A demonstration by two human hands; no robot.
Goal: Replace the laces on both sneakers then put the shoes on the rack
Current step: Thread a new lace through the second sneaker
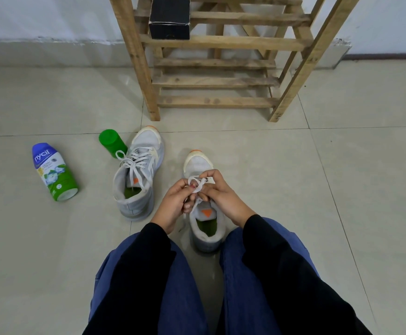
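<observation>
Two grey-white sneakers with orange toe tips stand on the tiled floor. The left sneaker (138, 175) is laced, with its white lace tied loosely. The right sneaker (205, 223) stands between my knees. Above its tongue my left hand (176, 204) and my right hand (222, 194) both pinch its white lace (198, 183), which forms a loop between my fingers. My hands hide the sneaker's eyelets. The wooden rack (217, 81) stands behind the shoes against the wall.
A black box (169, 18) sits on an upper shelf of the rack. A blue-green powder bottle (53, 172) lies on the floor at the left, and a green cap (112, 142) lies by the left sneaker's toe. My knees in blue trousers fill the foreground.
</observation>
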